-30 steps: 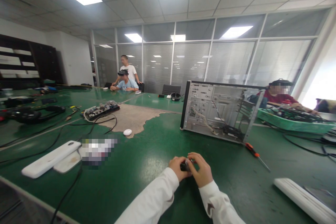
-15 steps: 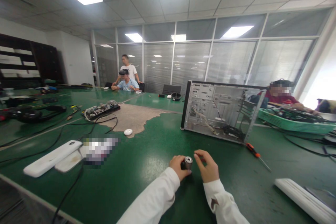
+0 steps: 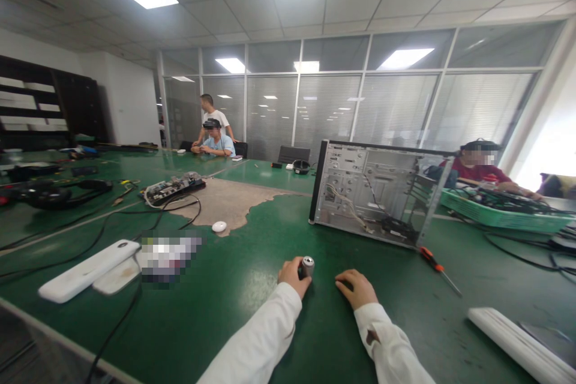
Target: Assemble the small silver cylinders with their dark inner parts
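Observation:
My left hand [image 3: 293, 276] is closed around a short metal cylinder [image 3: 308, 266], upright, with a dark opening in its silver top. The hand hides part of the cylinder's side. To the right, apart from it, my right hand [image 3: 357, 288] hangs low over the green table [image 3: 270, 336], fingers loosely bent and nothing visible in them. Beyond both hands an open computer case [image 3: 373, 192] shows its bare metal inside and some cables. An orange and black screwdriver [image 3: 432, 259] lies by the case's right corner.
White plastic covers [image 3: 92, 270] lie at left beside a black cable [image 3: 130, 306]; a long white bar [image 3: 517, 342] lies front right. A circuit assembly [image 3: 173, 189] and a small white disc [image 3: 219, 227] rest farther back. A green basket [image 3: 499, 210] holds cables near a seated person.
My left hand has shifted left with the cylinder. My right hand has lowered slightly, and the gap between the hands is wider.

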The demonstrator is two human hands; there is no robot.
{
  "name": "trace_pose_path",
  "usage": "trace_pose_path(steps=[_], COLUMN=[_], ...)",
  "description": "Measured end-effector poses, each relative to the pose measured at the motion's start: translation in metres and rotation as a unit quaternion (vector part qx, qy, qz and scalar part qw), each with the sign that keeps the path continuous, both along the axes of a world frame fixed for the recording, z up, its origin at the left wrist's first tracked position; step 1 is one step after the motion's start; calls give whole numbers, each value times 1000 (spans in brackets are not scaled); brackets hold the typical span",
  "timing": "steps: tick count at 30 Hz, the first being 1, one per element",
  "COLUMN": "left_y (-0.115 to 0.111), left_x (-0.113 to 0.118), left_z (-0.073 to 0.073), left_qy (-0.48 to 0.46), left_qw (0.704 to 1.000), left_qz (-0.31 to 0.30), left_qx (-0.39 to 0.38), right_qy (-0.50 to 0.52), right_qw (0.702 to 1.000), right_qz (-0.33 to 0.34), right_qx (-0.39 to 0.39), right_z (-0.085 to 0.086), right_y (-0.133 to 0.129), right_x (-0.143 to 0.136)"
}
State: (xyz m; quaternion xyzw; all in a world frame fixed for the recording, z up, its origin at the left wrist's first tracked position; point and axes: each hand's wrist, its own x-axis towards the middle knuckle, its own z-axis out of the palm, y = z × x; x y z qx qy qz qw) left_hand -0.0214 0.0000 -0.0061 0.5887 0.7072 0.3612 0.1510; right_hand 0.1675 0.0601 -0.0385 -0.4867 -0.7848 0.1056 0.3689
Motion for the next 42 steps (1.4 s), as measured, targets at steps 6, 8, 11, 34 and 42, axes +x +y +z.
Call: trace_pose_path(steps=[6,8,11,34,42], left_y=[-2,-2,-3,-4,0], left_x=[1,1,1,1,-1], left_z=[3,4,6,6,0], left_qy=[13,13,18,18,13], left_qw=[1000,1000,999,1000,1000], left_qz=[1,2,3,-2,-5], left_qx=[-13,-20,-29,-23,-14], right_qy=[93,170,248,250,137], right_qw=[994,979,956,959,990], right_qz=[-34,-33,-61,-88,12], right_qx=[-50,-103,-145,-102,-34], right_z=[0,2,5,13,8], right_y=[2,5,9,-4,-8], right_x=[-1,1,5,-3,-9])
